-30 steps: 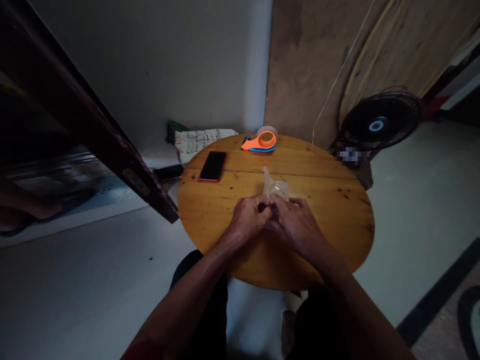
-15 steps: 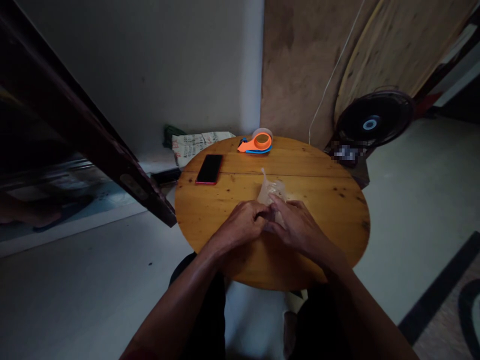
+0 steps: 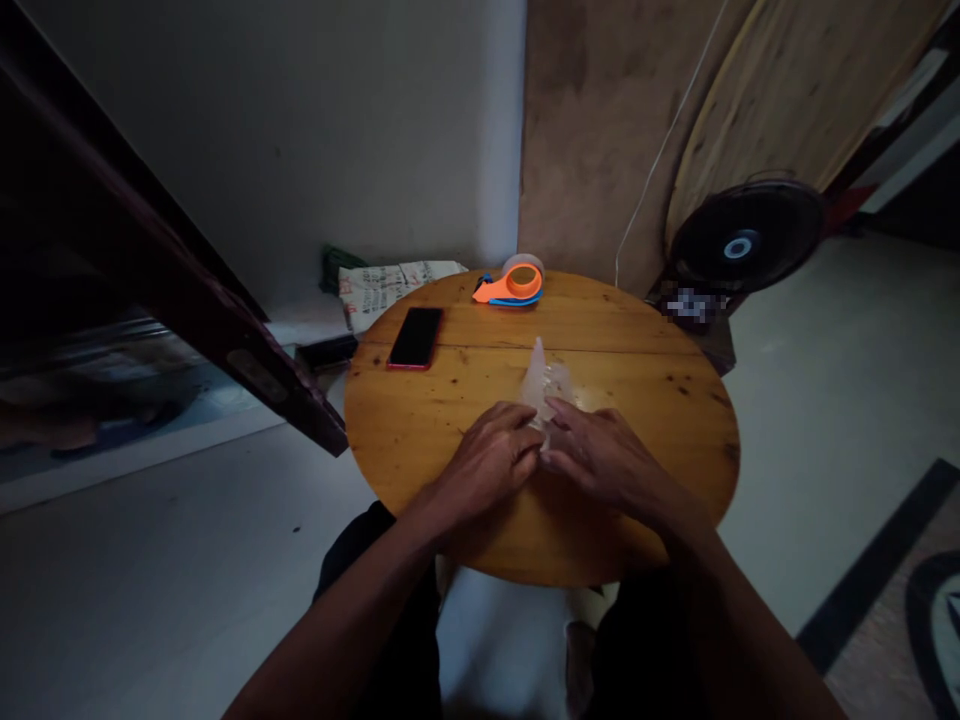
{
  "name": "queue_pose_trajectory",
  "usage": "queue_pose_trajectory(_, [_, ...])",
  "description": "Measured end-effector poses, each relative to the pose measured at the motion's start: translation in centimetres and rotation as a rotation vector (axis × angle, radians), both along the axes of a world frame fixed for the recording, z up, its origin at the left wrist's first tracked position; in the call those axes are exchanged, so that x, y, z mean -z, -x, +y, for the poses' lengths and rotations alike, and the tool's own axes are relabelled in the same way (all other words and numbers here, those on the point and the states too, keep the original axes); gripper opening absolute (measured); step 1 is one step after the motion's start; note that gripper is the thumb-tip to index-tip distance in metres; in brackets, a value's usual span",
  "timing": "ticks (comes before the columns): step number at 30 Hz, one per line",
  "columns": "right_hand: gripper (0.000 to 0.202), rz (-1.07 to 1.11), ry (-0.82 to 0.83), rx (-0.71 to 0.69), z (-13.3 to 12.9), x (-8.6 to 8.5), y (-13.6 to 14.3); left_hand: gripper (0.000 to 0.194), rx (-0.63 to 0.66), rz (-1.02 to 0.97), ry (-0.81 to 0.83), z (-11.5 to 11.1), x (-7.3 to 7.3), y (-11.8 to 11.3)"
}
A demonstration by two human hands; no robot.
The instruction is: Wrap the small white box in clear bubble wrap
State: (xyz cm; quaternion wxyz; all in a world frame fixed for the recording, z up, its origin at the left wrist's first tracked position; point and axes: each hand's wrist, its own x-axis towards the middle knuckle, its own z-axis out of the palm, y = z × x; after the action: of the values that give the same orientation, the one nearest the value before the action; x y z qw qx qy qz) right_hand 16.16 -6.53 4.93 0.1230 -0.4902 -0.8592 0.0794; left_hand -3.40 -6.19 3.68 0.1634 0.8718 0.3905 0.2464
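Observation:
A crumpled, see-through plastic bag (image 3: 547, 385) is on the round wooden table (image 3: 420, 430), with one thin corner pointing up and away from me. My left hand (image 3: 499, 445) grips its near left side with curled fingers, the tips close to the bag's middle. From the right, my right hand (image 3: 600, 450) holds the same bag between thumb and fingers. The fingertips of both hands nearly meet. What the bag contains, if anything, I cannot make out.
An orange and blue tape dispenser (image 3: 517, 283) stands at the table's far edge. A dark-screened phone (image 3: 416, 337) in a red case lies to its left. Beyond the table are a printed sack (image 3: 390, 288), a black fan (image 3: 750, 240) and a dark wooden frame (image 3: 247, 350).
My hands have shifted slightly on the bag, and the right fingers have spread a little. The bag's upright corner has moved right and looks wider.

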Motion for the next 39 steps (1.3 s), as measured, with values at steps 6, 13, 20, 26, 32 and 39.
queue_pose_trajectory(6, [0.038,-0.115,0.006,0.089,0.8,-0.1,-1.1,0.019,0.024,-0.025,0.043,0.1,0.0,-0.2])
queue_pose_trajectory(13, [0.045,-0.209,0.079,0.263,4.9,-1.4,1.1,0.014,0.074,-0.058,-0.002,0.5,0.0,-0.4])
queue_pose_trajectory(20, [0.032,-0.307,0.117,0.438,8.0,-2.4,3.5,0.011,0.022,-0.086,-0.056,0.2,0.8,-0.3])
queue_pose_trajectory(26, [0.034,-0.335,0.083,0.486,6.9,-1.7,3.2,0.019,-0.040,-0.102,0.006,-0.3,1.1,0.0])
queue_pose_trajectory(32, [0.029,-0.377,0.142,0.491,7.0,-1.7,2.9,0.018,0.009,-0.097,-0.018,0.1,1.0,0.0])
queue_pose_trajectory(39, [0.029,-0.353,0.124,0.537,7.1,-0.6,1.7,0.016,0.021,-0.101,-0.029,0.4,0.9,-0.2])
